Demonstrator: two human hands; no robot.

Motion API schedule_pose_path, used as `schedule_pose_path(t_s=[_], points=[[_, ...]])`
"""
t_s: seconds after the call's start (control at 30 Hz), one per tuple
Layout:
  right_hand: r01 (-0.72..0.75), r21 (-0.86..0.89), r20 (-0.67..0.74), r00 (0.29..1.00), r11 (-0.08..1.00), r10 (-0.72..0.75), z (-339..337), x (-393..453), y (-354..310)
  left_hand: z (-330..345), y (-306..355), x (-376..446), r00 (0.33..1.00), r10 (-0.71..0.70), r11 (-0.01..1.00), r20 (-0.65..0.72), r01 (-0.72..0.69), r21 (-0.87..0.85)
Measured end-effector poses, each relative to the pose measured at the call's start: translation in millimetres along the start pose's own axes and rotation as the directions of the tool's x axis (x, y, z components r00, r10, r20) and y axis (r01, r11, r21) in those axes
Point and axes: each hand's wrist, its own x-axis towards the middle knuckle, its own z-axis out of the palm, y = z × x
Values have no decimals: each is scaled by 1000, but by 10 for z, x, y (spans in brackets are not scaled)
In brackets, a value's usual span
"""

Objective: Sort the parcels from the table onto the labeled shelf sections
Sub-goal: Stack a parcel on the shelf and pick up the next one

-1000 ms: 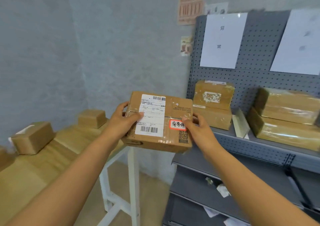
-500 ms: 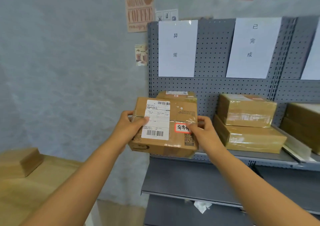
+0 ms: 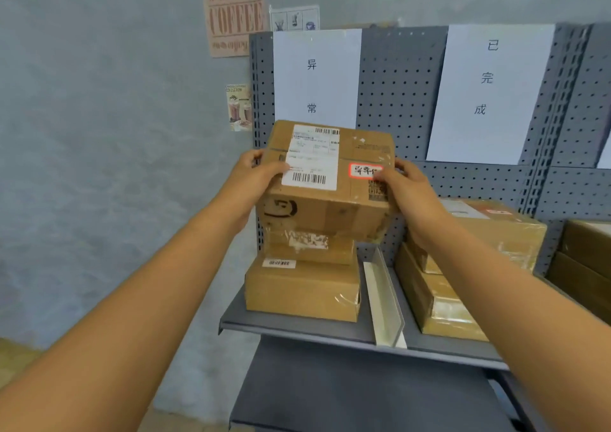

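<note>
The grey pegboard shelf unit [image 3: 400,335] fills the right of the frame, its white paper sign [image 3: 315,77] marking the left section. At centre, the brown cardboard parcel [image 3: 325,180] hangs above two stacked boxes [image 3: 302,286], probably to join them. The left hand [image 3: 254,180] and right hand [image 3: 405,190] clasp its sides, thumbs on top.

Brown parcel [image 3: 327,180] with white barcoded label [image 3: 312,158] and red-edged sticker [image 3: 365,170]; grey perforated shelf [image 3: 396,100].

Grey shelf [image 3: 297,327]: stacked parcels [image 3: 302,291], white divider [image 3: 383,302].
</note>
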Motion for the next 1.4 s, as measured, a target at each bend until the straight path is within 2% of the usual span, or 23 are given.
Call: schedule_pose_path(t_s=[0.13, 0.3, 0.47, 0.6, 0.73, 0.9, 0.93, 1.0, 1.07, 1.13, 1.2, 1.3, 1.33, 1.4], points=[[28, 0, 24, 999, 1000, -28, 151, 538, -24, -23, 76, 554, 1000, -19, 999, 20, 18, 46], [-41, 10, -20, 999, 999, 41, 406, 1130, 171, -37, -109, 1209, 999, -27, 993, 46, 21, 119], [-164, -136, -2, 986, 977, 166, 589, 1594, 327, -15, -352, 1722, 990, -117, 982, 85, 102, 161], [-303, -275, -16, 950, 912, 311, 692, 1850, 437, 30, -521, 2014, 964, -237, 946, 119, 201, 254], [-305, -418, -32, 946, 856, 322, 690, 1955, 426, 14, -530, 2150, 943, -304, 914, 136, 248, 322], [-285, -519, -26, 948, 806, 318, 705, 1936, 342, 8, -544, 2126, 943, -297, 908, 150, 230, 349], [-235, -561, -27, 963, 794, 267, 722, 1933, 330, 6, -540, 2100, 941, -300, 912, 153, 236, 336], [-72, -652, -57, 997, 755, 46, 758, 1920, 322, -24, -541, 2055, 939, -306, 930, 155, 260, 261], [110, -694, -61, 976, 712, -210, 820, 1850, 298, -95, -545, 1994, 956, -265, 953, 127, 241, 183], [311, -677, 28, 917, 668, -398, 949, 1727, 237, -223, -565, 1916, 988, -148, 956, 51, 130, 262], [482, -605, 173, 856, 634, -487, 1145, 1580, 160, -418, -579, 1772, 1000, 7, 900, -13, -1, 437], [651, -516, 391, 757, 557, -524, 1506, 1278, 107, -796, -584, 1393, 984, 177, 735, -32, -110, 669], [697, -480, 459, 717, 533, -525, 1629, 1156, 123, -930, -588, 1225, 973, 227, 640, -37, -121, 759], [766, -411, 585, 637, 494, -501, 1864, 876, 187, -1182, -615, 823, 951, 308, 378, -34, -90, 922]])
